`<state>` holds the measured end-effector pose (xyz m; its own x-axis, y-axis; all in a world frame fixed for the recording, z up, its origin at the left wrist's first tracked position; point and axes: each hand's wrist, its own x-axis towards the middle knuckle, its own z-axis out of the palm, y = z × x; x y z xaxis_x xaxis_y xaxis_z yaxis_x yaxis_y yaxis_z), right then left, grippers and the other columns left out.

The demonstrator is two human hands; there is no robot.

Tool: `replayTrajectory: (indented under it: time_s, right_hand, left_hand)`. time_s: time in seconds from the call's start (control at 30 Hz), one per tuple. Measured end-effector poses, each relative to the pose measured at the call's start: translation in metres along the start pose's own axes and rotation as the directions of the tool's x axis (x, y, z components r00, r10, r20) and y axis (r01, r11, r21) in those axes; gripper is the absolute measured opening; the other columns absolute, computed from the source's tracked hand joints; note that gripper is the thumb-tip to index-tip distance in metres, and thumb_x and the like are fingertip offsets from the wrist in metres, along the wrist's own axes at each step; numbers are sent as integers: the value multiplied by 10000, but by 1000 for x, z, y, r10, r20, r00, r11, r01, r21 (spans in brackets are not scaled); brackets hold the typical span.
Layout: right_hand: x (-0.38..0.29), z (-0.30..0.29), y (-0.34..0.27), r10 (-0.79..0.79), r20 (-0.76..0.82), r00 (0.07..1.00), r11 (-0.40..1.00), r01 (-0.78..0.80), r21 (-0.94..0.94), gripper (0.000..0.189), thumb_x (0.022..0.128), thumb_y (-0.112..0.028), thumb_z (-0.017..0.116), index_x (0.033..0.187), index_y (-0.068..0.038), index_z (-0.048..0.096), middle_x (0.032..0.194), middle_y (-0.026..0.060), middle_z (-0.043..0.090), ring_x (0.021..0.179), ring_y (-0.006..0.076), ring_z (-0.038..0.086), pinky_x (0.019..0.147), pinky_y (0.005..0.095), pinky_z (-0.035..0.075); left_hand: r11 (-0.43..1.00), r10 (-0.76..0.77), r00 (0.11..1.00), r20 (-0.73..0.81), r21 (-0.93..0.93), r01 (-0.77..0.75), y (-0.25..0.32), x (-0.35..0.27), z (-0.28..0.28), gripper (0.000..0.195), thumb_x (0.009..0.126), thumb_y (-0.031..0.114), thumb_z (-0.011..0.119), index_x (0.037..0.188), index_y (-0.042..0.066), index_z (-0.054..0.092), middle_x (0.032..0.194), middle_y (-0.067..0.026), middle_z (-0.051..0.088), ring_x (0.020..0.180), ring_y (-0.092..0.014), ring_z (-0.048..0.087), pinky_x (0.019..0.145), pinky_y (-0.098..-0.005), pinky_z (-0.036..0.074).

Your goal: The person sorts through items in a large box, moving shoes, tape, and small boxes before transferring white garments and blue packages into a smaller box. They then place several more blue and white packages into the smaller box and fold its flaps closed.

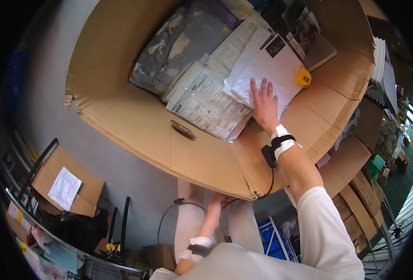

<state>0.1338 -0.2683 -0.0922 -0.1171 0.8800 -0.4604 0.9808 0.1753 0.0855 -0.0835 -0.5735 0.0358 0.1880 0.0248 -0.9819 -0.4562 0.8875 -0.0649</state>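
Observation:
A large cardboard box point(129, 122) stands open before me. Inside it, my right hand point(265, 105) lies with fingers spread on a white plastic-wrapped packet point(259, 66). Left of that hand are clear-bagged printed packets point(210, 101) and a packed grey floral fabric bundle point(178, 49). A yellow tape measure point(303, 77) rests to the right of the white packet, with a book or booklet point(320, 52) behind it. My left hand point(217, 201) is low, outside the box by its near bottom edge; its fingers are partly hidden, so its grip is unclear.
A black cable point(273, 182) runs from my right wrist past the box edge. Flattened cardboard point(358, 189) and a green plastic item point(375, 166) are at the right. At lower left, a metal rack point(73, 252) stands near a carton bearing a paper sheet point(65, 188).

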Motion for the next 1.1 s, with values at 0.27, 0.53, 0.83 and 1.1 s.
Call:
replayTrajectory:
  time_s: [0.27, 0.53, 0.83, 1.1]
  right_hand:
    - [11, -32, 39, -163, 108, 981, 950, 126, 284, 973, 748, -151, 783, 1602, -186, 319, 1522, 237, 429, 1372, 459, 452, 1084, 479, 489]
    - [74, 0, 196, 650, 54, 758, 632, -578, 516, 795, 804, -380, 739, 1508, -183, 427, 1421, 351, 457, 1261, 512, 542, 1079, 465, 483]
    - [53, -58, 169, 460, 141, 877, 825, -480, 296, 612, 776, -309, 792, 1311, -151, 542, 1279, 243, 597, 1101, 478, 652, 929, 490, 553]
    - [120, -65, 211, 241, -159, 958, 942, -191, 275, 821, 770, -382, 790, 1469, -81, 479, 1360, 256, 567, 1304, 407, 534, 1047, 464, 501]
  left_hand:
    - [996, -72, 994, -76, -55, 68, 9, 0, -19, 219, 986, 266, 576, 1135, 121, 644, 993, -39, 704, 907, -178, 675, 820, -394, 510]
    - [999, -42, 994, -106, -13, 41, -15, 19, -15, 250, 1013, 310, 578, 1167, 116, 607, 978, -49, 706, 887, -211, 697, 788, -402, 523]
    - [999, 9, 985, -174, 45, -1, -14, 20, -25, 262, 1035, 322, 541, 1173, 108, 600, 990, -72, 708, 894, -225, 699, 783, -400, 518]
    - [993, 14, 990, -141, 118, 3, -15, 19, -33, 320, 1044, 342, 521, 1259, 111, 575, 1113, -82, 697, 962, -248, 695, 819, -419, 515]
